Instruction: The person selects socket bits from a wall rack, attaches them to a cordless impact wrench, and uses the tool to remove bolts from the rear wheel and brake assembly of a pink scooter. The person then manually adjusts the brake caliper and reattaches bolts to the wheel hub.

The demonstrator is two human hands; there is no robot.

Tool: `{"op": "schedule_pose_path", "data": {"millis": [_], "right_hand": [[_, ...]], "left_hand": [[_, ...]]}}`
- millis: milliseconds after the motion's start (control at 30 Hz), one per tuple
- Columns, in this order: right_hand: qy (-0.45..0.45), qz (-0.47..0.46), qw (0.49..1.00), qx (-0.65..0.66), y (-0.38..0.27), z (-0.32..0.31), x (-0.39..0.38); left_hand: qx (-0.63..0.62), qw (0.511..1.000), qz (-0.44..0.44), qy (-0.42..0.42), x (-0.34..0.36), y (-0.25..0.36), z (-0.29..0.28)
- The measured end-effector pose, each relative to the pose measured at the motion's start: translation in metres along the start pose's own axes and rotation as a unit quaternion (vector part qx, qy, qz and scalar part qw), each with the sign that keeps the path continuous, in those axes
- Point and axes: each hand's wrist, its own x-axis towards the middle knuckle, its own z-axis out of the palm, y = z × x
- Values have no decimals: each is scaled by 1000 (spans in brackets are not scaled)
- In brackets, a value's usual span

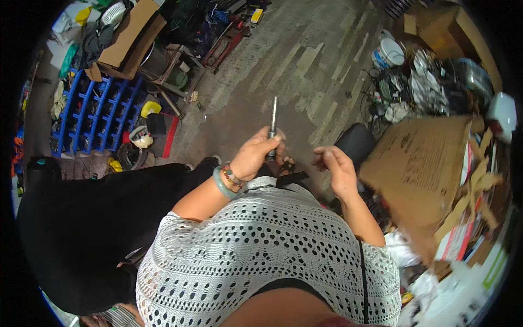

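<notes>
In the middle of the head view, my left hand (257,151) is closed round a slim metal shaft with a darker, thicker lower section (274,114), held upright with its silver end pointing away from me. My right hand (336,166) is a short way to the right of it, fingers loosely bent and apart, holding nothing.
Blue parts bins (95,114), an open carton (131,41) and a red metal tool (220,46) crowd the left. A large cardboard box (414,169) and a white bucket (388,53) stand among clutter at right. Another person's black-clothed body (87,229) is close at lower left.
</notes>
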Motion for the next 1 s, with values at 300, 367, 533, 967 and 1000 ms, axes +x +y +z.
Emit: {"op": "schedule_pose_path", "data": {"millis": [300,367,533,967,1000], "right_hand": [[-230,14,961,-149,-130,-17,303],[-234,27,955,-181,-158,-25,363],[-162,-3,972,-167,-239,-77,498],[-147,18,958,-246,-403,-244,906],[-175,10,942,-285,-425,-234,936]], "left_hand": [[-70,987,57,134,216,110,-75],[-79,984,50,153,277,134,-99],[-29,988,8,151,436,242,-107],[-108,963,51,241,789,416,-132],[-141,955,46,257,801,425,-134]]}}
